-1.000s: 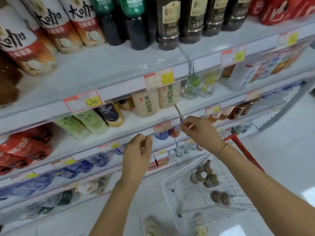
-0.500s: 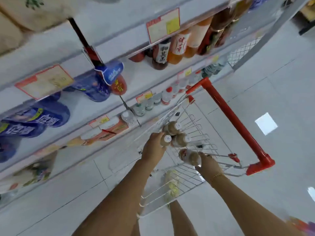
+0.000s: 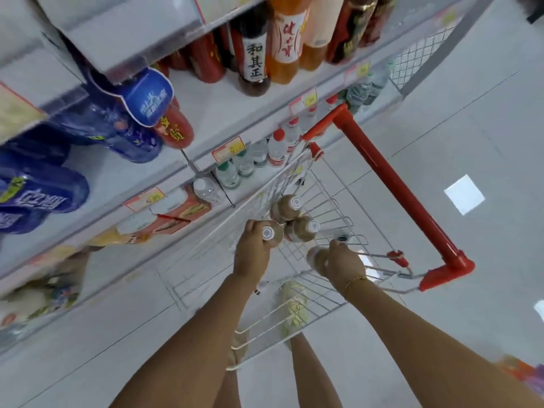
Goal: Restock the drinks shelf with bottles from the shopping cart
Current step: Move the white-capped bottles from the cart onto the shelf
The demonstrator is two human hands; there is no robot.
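Left hand (image 3: 250,256) and right hand (image 3: 345,262) dropped into cart (image 3: 394,184); both grip bottles (image 3: 272,234).

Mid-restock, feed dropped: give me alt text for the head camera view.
Both hands reach into a wire shopping cart with a red handle: the left hand grips a brown white-capped bottle, the right hand grips a second brown bottle, and two more brown bottles stand beyond. White shelves of blue, red, orange and clear bottles run along the cart's left.

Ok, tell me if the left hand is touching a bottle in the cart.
Touching. The head view shows the left hand gripping a white-capped bottle, fingers curled round its neck.
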